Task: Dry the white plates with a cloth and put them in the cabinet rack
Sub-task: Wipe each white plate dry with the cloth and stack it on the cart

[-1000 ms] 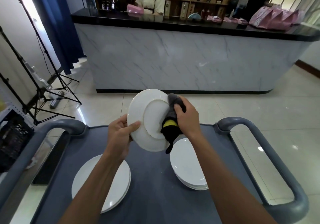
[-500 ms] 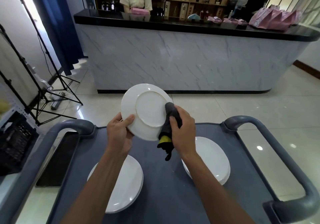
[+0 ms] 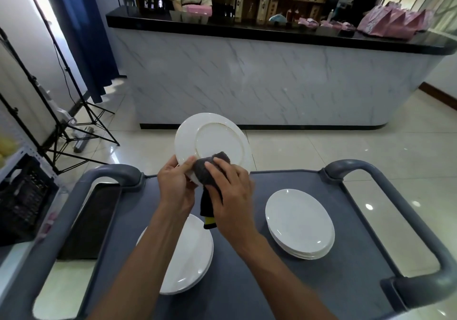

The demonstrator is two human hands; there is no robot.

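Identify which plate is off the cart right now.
The raised plate, underside showing, gripped by the left hand; the other plates lie stacked on the cart.

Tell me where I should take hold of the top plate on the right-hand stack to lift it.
Take the top plate of the right stack by its near rim, coming from the near right. It lies flat and face up on the cart, so only the upturned edge offers a grip: thumb on top, fingers hooked under the lip.
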